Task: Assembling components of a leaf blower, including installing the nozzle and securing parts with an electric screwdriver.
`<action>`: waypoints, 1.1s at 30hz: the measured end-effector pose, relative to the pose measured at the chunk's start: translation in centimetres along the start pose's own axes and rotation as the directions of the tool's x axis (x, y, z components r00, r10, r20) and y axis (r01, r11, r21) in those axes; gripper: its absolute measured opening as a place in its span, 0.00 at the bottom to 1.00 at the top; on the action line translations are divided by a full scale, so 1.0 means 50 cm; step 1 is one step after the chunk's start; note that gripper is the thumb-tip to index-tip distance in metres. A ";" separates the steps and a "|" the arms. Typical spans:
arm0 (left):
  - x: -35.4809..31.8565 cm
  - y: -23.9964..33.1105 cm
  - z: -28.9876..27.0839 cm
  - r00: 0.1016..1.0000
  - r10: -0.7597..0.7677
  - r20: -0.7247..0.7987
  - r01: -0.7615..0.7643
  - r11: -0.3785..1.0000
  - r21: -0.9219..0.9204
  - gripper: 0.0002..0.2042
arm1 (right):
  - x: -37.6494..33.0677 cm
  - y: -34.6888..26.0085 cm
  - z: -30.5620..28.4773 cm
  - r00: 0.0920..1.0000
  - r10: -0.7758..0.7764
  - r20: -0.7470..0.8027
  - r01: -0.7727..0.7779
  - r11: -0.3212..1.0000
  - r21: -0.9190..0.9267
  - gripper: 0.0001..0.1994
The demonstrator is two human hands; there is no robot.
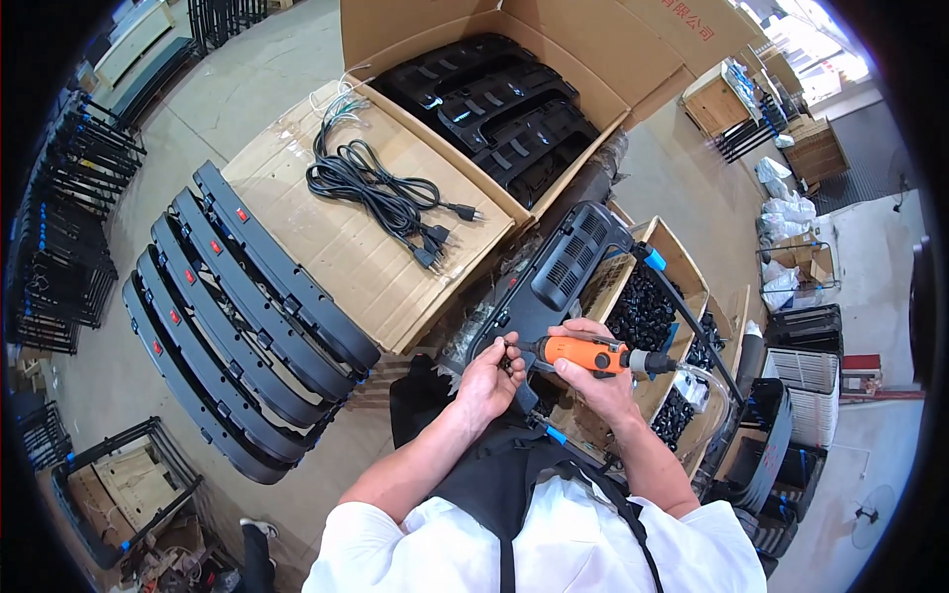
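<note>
My right hand [605, 391] is wrapped round an orange power screwdriver [583, 353] with a hose at its back end, held roughly level with its tip to the left. My left hand [489, 383] is closed near that tip; small dark bits show between its fingers, too small to name. Beneath the tool lies a black plastic housing [529, 308] with a raised, slotted vent cover [570, 259]. The tip's exact contact with the housing is hidden by my fingers.
Wooden bins [660, 235] of small black parts stand at the right. Black power cords [381, 198] lie on a cardboard box [287, 158]; an open carton [603, 143] behind holds black panels [484, 94]. Several curved black housings [287, 282] with red switches stand at the left.
</note>
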State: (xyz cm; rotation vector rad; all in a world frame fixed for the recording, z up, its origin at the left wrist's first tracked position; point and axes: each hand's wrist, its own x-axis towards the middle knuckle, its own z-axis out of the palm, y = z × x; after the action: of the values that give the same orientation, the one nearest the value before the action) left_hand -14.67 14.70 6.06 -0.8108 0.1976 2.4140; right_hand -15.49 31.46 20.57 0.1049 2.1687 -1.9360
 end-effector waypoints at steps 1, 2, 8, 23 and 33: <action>0.001 0.000 0.001 1.000 -0.003 0.007 0.004 1.000 -0.018 0.14 | 0.000 0.005 0.003 1.000 0.001 0.002 -0.001 1.000 -0.003 0.28; 0.003 0.000 0.000 1.000 -0.003 0.008 0.003 1.000 -0.021 0.14 | 0.001 0.016 0.006 0.999 -0.034 -0.001 0.034 0.999 -0.024 0.28; 0.009 -0.004 0.001 0.998 0.025 0.060 -0.020 0.997 -0.076 0.15 | 0.016 0.049 0.021 0.994 -0.111 -0.006 0.110 0.988 -0.107 0.28; 0.018 -0.007 -0.006 0.993 0.056 0.101 -0.046 0.994 -0.098 0.12 | 0.062 -0.002 0.068 0.991 -0.106 0.086 0.126 0.957 -0.262 0.20; 0.014 -0.020 -0.014 0.999 0.048 0.024 -0.049 0.998 0.048 0.11 | 0.061 0.005 0.074 0.990 -0.124 0.073 0.141 0.941 -0.309 0.23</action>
State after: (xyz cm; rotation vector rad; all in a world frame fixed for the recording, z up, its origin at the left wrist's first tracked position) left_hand -14.19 15.64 5.14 -0.7640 0.2688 2.4525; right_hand -17.95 27.53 19.30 -0.1498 2.4707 -1.6074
